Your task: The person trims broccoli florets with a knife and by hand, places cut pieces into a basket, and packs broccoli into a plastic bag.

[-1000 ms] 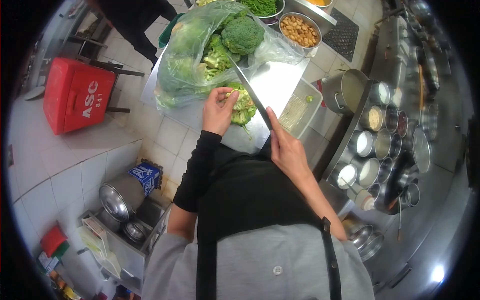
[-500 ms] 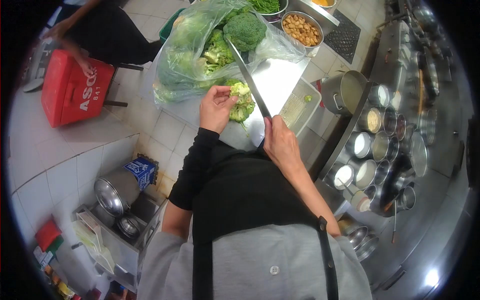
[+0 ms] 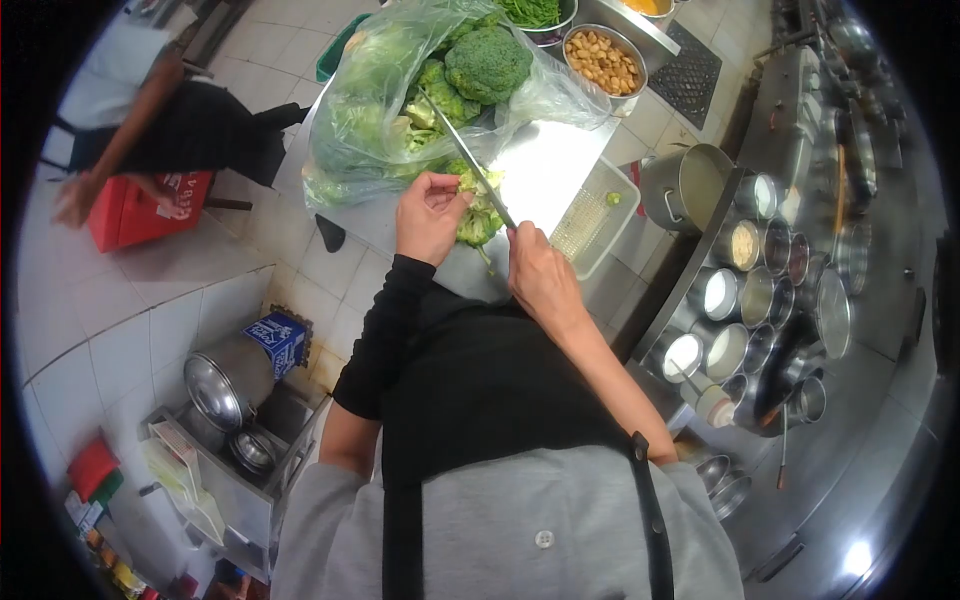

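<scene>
My left hand (image 3: 430,215) pinches a piece of broccoli (image 3: 480,222), its cut stems and florets showing over the steel table (image 3: 540,165). In my right hand (image 3: 543,268) is a long knife (image 3: 463,148), its blade slanting up and left across the broccoli piece. Whether the edge has entered the broccoli I cannot tell. Just beyond, a large clear plastic bag (image 3: 350,130) lies open with broccoli in it, and a whole broccoli head (image 3: 488,64) rests at its mouth.
A plastic basket (image 3: 622,226) with a small green piece inside stands right of my knife hand. Beyond are a bowl of browned cubes (image 3: 603,62) and a bowl of chopped greens (image 3: 530,10). A large pot (image 3: 655,195) stands right; another person (image 3: 150,110) moves by a red box (image 3: 130,215) at left.
My right hand and the knife have moved left, bringing the blade over the broccoli piece. My left hand stays nearly still. The other person at left has come further into view, partly covering the red box.
</scene>
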A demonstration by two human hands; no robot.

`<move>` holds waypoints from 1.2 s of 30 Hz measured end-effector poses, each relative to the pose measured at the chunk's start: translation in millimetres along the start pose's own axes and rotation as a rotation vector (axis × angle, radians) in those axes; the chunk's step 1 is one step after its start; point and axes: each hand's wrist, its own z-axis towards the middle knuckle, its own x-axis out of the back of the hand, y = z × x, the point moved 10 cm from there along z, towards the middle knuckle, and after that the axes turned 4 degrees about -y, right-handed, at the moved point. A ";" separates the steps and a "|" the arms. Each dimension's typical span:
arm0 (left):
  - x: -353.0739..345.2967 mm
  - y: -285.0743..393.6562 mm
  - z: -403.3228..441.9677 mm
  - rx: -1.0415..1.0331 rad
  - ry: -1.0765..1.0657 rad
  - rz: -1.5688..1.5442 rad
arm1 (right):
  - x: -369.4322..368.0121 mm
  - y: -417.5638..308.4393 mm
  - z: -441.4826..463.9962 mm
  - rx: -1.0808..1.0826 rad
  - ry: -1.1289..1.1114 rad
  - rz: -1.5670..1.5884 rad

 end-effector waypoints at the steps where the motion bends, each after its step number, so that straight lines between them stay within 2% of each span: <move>1: 0.4 1.4 0.9 -0.005 0.009 0.008 | -3.9 2.7 2.1 -0.006 -0.025 -0.004; 4: 1.5 4.0 -1.1 0.027 0.024 0.103 | -1.7 -0.8 2.1 0.013 -0.031 -0.038; 7: 4.0 5.5 1.5 0.040 0.019 0.134 | 32.2 -21.1 -2.8 0.004 0.040 -0.019; 10: -1.1 28.1 -8.4 -0.048 0.023 0.165 | 80.4 -22.1 -19.5 0.018 0.269 0.030; 11: -16.8 39.3 -15.5 -0.075 -0.041 0.157 | 100.2 -16.9 -23.2 0.005 0.391 0.072; 13: -63.9 63.8 -36.5 -0.123 -0.157 0.141 | 119.6 13.1 -33.8 -0.126 0.458 0.134; 15: -130.4 42.7 -49.3 -0.056 -0.477 0.270 | 135.5 39.2 -43.1 -0.245 0.475 0.217; 16: -156.5 45.1 -54.8 -0.196 -0.528 0.404 | 141.4 44.3 -43.6 -0.246 0.463 0.167; 18: -214.1 3.9 -54.3 -0.192 -0.635 0.514 | 153.0 56.0 -45.3 -0.253 0.446 0.063; 20: -258.7 -24.4 -47.8 -0.058 -0.755 0.657 | 158.7 63.6 -50.0 -0.231 0.451 -0.011; 21: -275.2 -33.4 -40.4 0.010 -0.769 0.708 | 161.7 63.9 -53.2 -0.224 0.460 -0.034; 26: -330.0 -96.4 9.7 -0.047 -0.671 0.823 | 164.1 73.1 -73.9 -0.319 0.474 0.021; 27: -331.8 -101.3 11.4 -0.050 -0.656 0.844 | 161.2 78.6 -78.7 -0.347 0.461 0.034; 30: -321.2 -47.4 -14.9 -0.207 -0.698 0.735 | 151.7 95.5 -93.1 -0.415 0.458 0.113; 32: -284.4 17.7 -35.5 -0.401 -0.758 0.483 | 143.7 106.6 -103.7 -0.446 0.465 0.193; 34: -223.8 68.1 -28.3 -0.520 -0.794 0.450 | 139.7 116.6 -116.3 -0.474 0.478 0.272; 35: -177.5 87.6 -19.9 -0.592 -0.572 0.564 | 139.2 119.5 -120.6 -0.495 0.482 0.320; 36: -138.6 74.4 0.7 -0.516 -0.475 0.691 | 138.0 120.9 -122.7 -0.513 0.485 0.367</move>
